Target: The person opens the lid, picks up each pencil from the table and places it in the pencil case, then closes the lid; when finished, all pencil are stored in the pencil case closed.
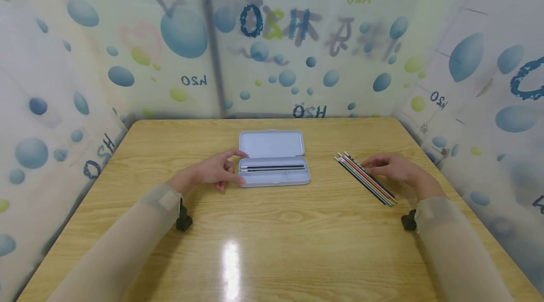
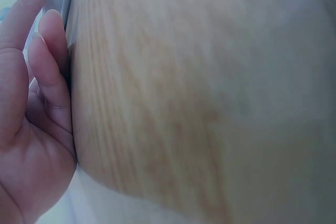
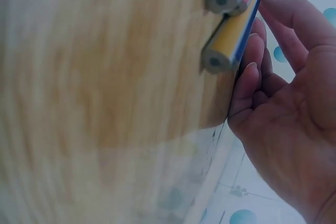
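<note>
A pale blue pencil case (image 1: 275, 180) lies on the table with its lid (image 1: 272, 143) swung back. Two dark pencils (image 1: 274, 168) lie lengthwise in it. My left hand (image 1: 214, 169) holds the case's left end, thumb at the front corner and index finger near the hinge. In the left wrist view, the other fingers (image 2: 50, 66) are bent beside the case. To the right lies a slanted bundle of several coloured pencils (image 1: 365, 181). My right hand (image 1: 393, 168) has thumb and index fingertips on the bundle's right-hand pencil (image 3: 226, 45); the remaining fingers are curled.
The wooden table (image 1: 272, 236) reaches back to a wall (image 1: 272, 70) covered in blue and green printed shapes. Similar walls stand at both sides. Dark wrist devices (image 1: 183, 219) sit under both sleeve cuffs.
</note>
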The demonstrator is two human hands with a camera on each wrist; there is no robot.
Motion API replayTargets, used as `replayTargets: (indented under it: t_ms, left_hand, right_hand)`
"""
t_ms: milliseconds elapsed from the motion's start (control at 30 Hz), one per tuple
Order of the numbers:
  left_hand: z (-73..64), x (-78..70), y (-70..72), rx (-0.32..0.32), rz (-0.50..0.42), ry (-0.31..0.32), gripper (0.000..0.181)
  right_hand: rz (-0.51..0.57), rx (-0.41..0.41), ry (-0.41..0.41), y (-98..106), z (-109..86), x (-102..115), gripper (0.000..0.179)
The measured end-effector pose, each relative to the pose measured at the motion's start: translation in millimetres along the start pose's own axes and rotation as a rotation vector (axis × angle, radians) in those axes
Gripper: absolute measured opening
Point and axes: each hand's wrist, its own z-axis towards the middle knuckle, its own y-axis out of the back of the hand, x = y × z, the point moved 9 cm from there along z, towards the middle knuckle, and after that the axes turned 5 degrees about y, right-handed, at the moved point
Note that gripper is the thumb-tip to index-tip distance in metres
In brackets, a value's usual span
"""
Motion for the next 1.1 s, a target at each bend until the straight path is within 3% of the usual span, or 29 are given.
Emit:
replayTargets:
  t_ms: [333,833,1100]
  left_hand:
    - [-1.2,-1.1,-0.4,0.0,0.004,-0.003,0.086]
    - [-2.0,-1.6,-0.2,0.001,0.002,-0.007,0.086]
    - [-0.8,-1.1,-0.1,0.003,0.015,-0.015,0.087]
  right_hand:
    - [-0.072,-0.032,0.018,4.8,-0.6,2.7,0.036]
    - [-0.038,-0.042,0.0,4.3,-0.3,1.5,0.04]
    - [-0.093,-0.09,-0.017,8.8,0.6,0.0,0.034]
